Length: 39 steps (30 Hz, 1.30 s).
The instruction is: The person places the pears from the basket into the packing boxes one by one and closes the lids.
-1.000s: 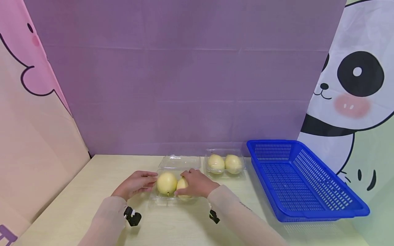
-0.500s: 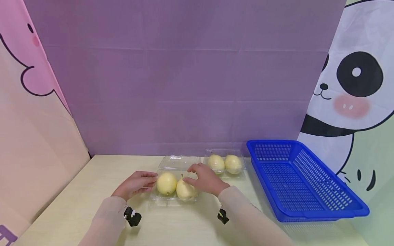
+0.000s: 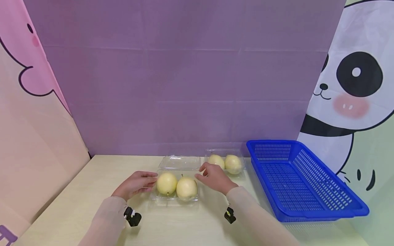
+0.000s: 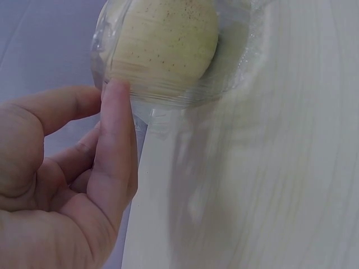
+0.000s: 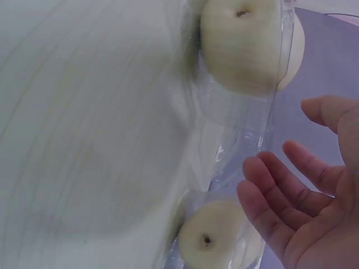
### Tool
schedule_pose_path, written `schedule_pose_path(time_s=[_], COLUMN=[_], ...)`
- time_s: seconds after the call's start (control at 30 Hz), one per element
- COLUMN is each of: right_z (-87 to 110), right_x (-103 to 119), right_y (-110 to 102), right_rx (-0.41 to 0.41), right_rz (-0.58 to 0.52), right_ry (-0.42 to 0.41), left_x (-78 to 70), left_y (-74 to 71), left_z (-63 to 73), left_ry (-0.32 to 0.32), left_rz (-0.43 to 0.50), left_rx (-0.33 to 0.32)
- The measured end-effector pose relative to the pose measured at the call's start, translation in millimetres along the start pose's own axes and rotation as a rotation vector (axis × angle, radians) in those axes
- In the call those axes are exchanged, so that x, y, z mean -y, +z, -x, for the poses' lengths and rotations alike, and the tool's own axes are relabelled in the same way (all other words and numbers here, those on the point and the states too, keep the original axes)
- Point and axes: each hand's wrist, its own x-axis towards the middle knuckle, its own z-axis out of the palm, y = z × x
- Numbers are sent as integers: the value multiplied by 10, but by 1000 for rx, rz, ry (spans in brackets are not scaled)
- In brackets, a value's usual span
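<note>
A clear plastic clamshell container (image 3: 174, 202) sits open on the table, its lid (image 3: 180, 162) folded back. Inside, side by side, are two round yellow pears: the left pear (image 3: 167, 183) and the right pear (image 3: 186, 188). My left hand (image 3: 135, 184) is at the container's left end; in the left wrist view its thumb and a fingertip (image 4: 116, 92) pinch the rim. To the right of the pears, my right hand (image 3: 217, 177) hovers with fingers loosely bent and nothing between them. The right wrist view shows its fingers (image 5: 269, 210) apart from the pear (image 5: 241, 47).
Farther back stands a second clear container (image 3: 241, 153), holding two more pears (image 3: 233, 164), partly behind my right hand. A large blue mesh basket (image 3: 278, 212) occupies the table's right side. A purple backdrop (image 3: 191, 85) rises behind the table (image 3: 172, 229).
My right hand has let go of the right pear and moved right and slightly up, leaving that pear resting in the container. My left hand has stayed in place.
</note>
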Motion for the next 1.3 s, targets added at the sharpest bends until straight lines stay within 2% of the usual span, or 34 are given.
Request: schedule_pose_path(time_s=[0.27, 0.4, 0.53, 1.0, 1.13, 1.3], right_z=[49, 78, 103, 92, 93, 110], right_x=[-120, -147, -141, -147, -143, -119], right_y=[21, 69, 111, 230, 253, 248], right_rx=[71, 121, 136, 155, 157, 170], right_rz=[-8, -69, -140, -632, -692, -714], right_ry=[94, 119, 111, 242, 243, 242], left_x=[4, 10, 26, 27, 28, 10], left_y=[-4, 3, 5, -11, 1, 3], left_z=[-6, -11, -24, -23, -17, -18], left_ry=[0, 1, 2, -6, -18, -24], left_rz=[-10, 6, 16, 13, 15, -15], left_rx=[-9, -3, 0, 0, -12, -40])
